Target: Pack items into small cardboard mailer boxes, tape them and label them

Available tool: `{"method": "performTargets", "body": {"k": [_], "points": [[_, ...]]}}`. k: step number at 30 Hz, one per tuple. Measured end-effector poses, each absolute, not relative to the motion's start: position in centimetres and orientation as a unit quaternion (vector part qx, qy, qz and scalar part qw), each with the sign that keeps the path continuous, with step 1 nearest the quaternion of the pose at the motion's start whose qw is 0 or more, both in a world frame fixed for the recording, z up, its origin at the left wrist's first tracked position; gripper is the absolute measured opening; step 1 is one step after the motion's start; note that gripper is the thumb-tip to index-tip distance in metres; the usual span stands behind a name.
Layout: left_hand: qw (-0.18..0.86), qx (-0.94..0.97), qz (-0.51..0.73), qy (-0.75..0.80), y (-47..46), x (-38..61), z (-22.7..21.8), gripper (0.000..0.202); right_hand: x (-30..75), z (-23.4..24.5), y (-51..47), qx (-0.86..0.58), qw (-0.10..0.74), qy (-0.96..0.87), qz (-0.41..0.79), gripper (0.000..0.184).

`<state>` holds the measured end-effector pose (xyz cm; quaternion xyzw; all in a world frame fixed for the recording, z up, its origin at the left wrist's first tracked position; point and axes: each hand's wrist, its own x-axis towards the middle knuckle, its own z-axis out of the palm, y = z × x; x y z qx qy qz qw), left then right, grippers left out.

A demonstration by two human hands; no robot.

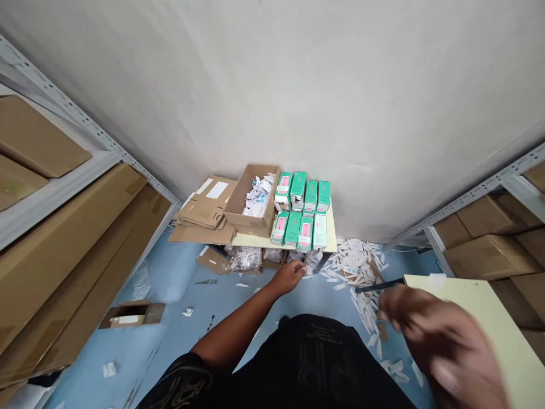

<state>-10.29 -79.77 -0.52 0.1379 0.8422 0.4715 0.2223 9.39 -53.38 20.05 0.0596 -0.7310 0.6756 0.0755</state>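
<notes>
My left hand (290, 276) reaches forward and low, just below the front edge of a small pale table (330, 245). Its fingers are curled together, with a small white scrap at their tips that I cannot make out. On the table stand several green boxes (300, 213), some with pink fronts, in two rows. Beside them is an open cardboard box (238, 199) holding white paper scraps. My right hand (443, 341) is near the camera at the lower right. It is smeared by motion, so its fingers cannot be read.
Flattened cartons (204, 213) lie on the table's left end. White paper strips (361, 267) litter the blue floor. Metal shelving with large cardboard boxes (63, 244) stands at the left and at the right (489, 250). A pale tabletop (502, 324) is at the right. A small open carton (128, 315) lies on the floor.
</notes>
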Motion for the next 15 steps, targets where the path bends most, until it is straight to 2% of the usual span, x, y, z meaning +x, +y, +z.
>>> {"method": "performTargets", "body": {"k": [3, 7, 11, 15], "points": [[0.149, 0.103, 0.435, 0.882, -81.0, -13.6, -1.6, 0.033, 1.9, 14.1, -54.0, -0.059, 0.01, -0.765, 0.641, 0.033], [0.023, 0.065, 0.345, 0.936, -81.6, -19.0, -4.1, 0.054, -3.0, 4.9, -53.1, -0.129, -0.075, -0.814, 0.562, 0.029], [0.085, -0.022, 0.265, 0.96, -81.4, -23.2, -6.9, 0.066, -7.3, -0.1, -51.0, -0.074, -0.14, -0.836, 0.526, 0.026], [0.138, -0.071, 0.222, 0.963, -80.9, -24.9, -9.0, 0.059, -13.2, -1.3, -49.4, -0.005, -0.177, -0.847, 0.501, 0.022]]}}
